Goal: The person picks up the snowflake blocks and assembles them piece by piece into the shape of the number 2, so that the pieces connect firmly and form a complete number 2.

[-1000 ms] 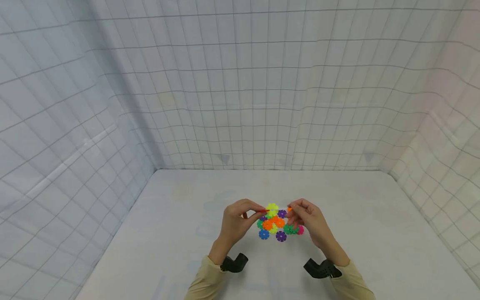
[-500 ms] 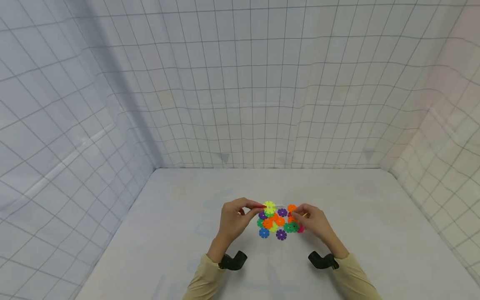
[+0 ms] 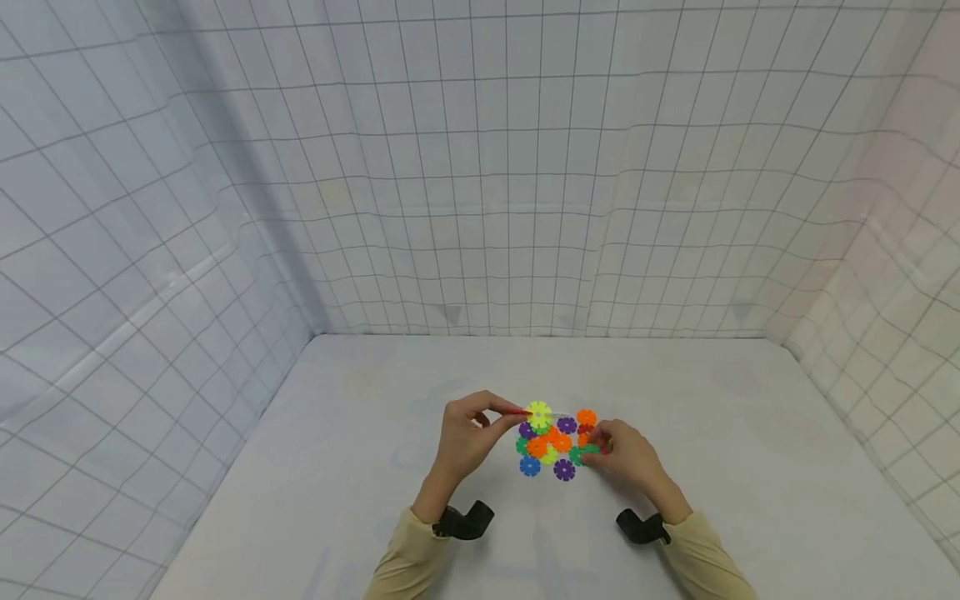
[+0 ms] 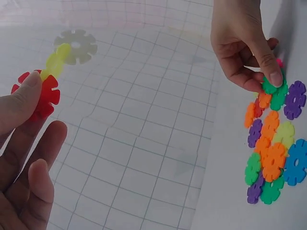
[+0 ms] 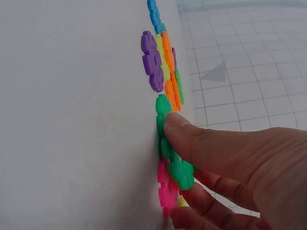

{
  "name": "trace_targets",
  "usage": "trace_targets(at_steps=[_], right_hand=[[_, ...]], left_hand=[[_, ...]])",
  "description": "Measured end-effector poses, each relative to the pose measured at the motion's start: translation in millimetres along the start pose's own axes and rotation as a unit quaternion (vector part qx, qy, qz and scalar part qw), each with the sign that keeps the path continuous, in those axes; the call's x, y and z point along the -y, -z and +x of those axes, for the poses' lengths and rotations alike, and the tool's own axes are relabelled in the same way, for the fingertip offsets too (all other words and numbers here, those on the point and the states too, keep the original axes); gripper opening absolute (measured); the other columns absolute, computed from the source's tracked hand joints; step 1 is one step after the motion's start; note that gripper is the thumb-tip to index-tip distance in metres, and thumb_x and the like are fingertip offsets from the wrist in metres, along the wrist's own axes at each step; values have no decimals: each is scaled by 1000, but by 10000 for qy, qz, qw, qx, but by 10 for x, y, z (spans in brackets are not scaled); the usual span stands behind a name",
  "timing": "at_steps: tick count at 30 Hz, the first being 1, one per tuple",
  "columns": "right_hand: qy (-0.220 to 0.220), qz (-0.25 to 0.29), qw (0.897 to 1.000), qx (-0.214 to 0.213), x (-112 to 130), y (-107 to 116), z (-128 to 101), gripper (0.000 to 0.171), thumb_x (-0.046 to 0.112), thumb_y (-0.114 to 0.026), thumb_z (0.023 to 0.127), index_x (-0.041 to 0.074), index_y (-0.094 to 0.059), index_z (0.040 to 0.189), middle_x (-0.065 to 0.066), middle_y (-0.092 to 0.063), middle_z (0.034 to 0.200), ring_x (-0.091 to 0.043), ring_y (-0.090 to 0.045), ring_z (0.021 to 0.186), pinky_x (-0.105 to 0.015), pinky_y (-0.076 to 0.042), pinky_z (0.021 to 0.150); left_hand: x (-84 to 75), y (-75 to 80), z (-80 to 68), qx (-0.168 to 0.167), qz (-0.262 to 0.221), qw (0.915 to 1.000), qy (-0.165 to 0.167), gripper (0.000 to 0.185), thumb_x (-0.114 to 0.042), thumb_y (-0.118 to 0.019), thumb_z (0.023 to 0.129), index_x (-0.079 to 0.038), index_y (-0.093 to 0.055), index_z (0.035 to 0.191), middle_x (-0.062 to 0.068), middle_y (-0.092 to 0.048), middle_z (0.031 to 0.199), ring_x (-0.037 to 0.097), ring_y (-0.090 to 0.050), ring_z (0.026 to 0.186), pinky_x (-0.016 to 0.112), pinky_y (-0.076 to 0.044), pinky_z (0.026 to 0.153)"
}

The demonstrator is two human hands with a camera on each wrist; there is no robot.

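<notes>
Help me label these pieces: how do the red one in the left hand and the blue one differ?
The red piece is pinched in the left hand, off the table; the blue piece lies on the table. In the head view, the red piece shows nearly edge-on, while the blue piece shows its round face. Both have notched, petal-like rims.

Right fingers [image 5: 189, 141] now apparently pinch a green disc [image 5: 182, 174].

Solid colours: red disc [image 4: 49, 98], yellow disc [image 4: 55, 62], pale grey disc [image 4: 80, 49], green disc [image 5: 182, 175], purple disc [image 5: 152, 67], blue disc [image 4: 291, 167], orange disc [image 4: 274, 167]. Sleeves [image 3: 405, 557] — beige. Wrist mounts [image 3: 467, 523]: black. Wall sheet [image 3: 480, 192] — white (dark grid lines). Table [image 3: 375, 467]: white.
</notes>
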State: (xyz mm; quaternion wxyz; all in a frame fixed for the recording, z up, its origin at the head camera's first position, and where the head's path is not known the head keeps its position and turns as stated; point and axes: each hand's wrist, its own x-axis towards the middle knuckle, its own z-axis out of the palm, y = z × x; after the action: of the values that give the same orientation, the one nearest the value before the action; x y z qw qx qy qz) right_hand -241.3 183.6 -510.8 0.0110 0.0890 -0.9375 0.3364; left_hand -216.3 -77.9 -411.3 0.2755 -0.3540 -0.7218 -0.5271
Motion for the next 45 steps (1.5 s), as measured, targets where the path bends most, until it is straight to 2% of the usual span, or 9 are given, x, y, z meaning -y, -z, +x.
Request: trace_targets(at_steps=[9, 15, 19, 24, 28, 30, 37, 41, 45], right_hand=[[50, 365, 9992, -127, 10, 0, 2, 21, 8, -80, 75, 9, -61, 83, 2, -56, 75, -14, -48, 67, -29, -44, 62], [142, 1265, 9912, -367, 146, 121, -32, 22, 11, -81, 75, 7, -63, 87, 1, -57, 69, -15, -51, 58, -26, -42, 51], [170, 2292, 9727, -308, 318, 276, -87, 27, 20, -81, 77, 6, -63, 91, -5, -61, 71, -19, -51, 56, -27, -42, 48], [489, 3521, 9346, -57, 514, 441, -192, 30, 17, -73, 85, -2, -58, 102, -13, -61, 78, -30, -55, 60, -34, -51, 56], [737, 4289, 9003, 77, 607, 511, -256, 28, 7, -66, 90, -8, -53, 110, -11, -62, 85, -23, -63, 68, -34, -55, 66], [793, 4532, 8878, 137, 644, 531, -279, 28, 4, -64, 90, -8, -51, 112, -9, -61, 86, -18, -64, 69, -33, -55, 68], [704, 4806, 8738, 220, 748, 579, -335, 26, 4, -64, 90, -4, -52, 112, -7, -61, 84, -16, -65, 68, -28, -54, 65], [707, 4935, 8665, 264, 778, 598, -354, 25, 3, -63, 90, -5, -52, 111, -6, -60, 84, -18, -65, 68, -26, -54, 65], [672, 4946, 8660, 287, 781, 600, -360, 24, 2, -63, 90, -4, -52, 111, -6, -60, 85, -17, -64, 68, -25, -54, 64]], left_hand=[[4, 22, -2, 23, -413, 9986, 317, 13, 12, -72, 76, 2, -69, 83, 12, -69, 80, 19, -61, 68, 29, -46, 50], [15, 30, 2, 108, -724, 9971, 199, 16, 17, -69, 75, 5, -67, 86, 16, -68, 81, 23, -61, 64, 31, -49, 46], [19, 37, 5, 126, -911, 9957, 137, 17, 20, -67, 75, 7, -66, 86, 18, -68, 83, 27, -62, 63, 31, -51, 46], [24, 41, 7, 109, -1003, 9948, 127, 18, 20, -67, 75, 6, -66, 86, 19, -67, 84, 26, -64, 65, 33, -52, 48], [37, 39, -3, 74, -1049, 9940, 300, 16, 18, -68, 76, 7, -65, 87, 19, -67, 84, 27, -64, 64, 33, -53, 49], [41, 41, -14, 54, -1087, 9928, 492, 13, 16, -67, 78, 7, -65, 87, 19, -67, 84, 25, -63, 62, 33, -53, 49], [26, 51, -27, 34, -1192, 9869, 1085, 6, 10, -66, 83, 7, -63, 88, 18, -68, 84, 19, -65, 65, 34, -54, 53], [14, 56, -18, 39, -1219, 9860, 1139, 6, 10, -65, 84, 7, -63, 89, 18, -68, 84, 20, -65, 66, 35, -54, 53], [26, 57, -9, 47, -1285, 9866, 1002, 8, 13, -66, 82, 9, -64, 88, 20, -67, 85, 19, -64, 61, 35, -54, 53]])
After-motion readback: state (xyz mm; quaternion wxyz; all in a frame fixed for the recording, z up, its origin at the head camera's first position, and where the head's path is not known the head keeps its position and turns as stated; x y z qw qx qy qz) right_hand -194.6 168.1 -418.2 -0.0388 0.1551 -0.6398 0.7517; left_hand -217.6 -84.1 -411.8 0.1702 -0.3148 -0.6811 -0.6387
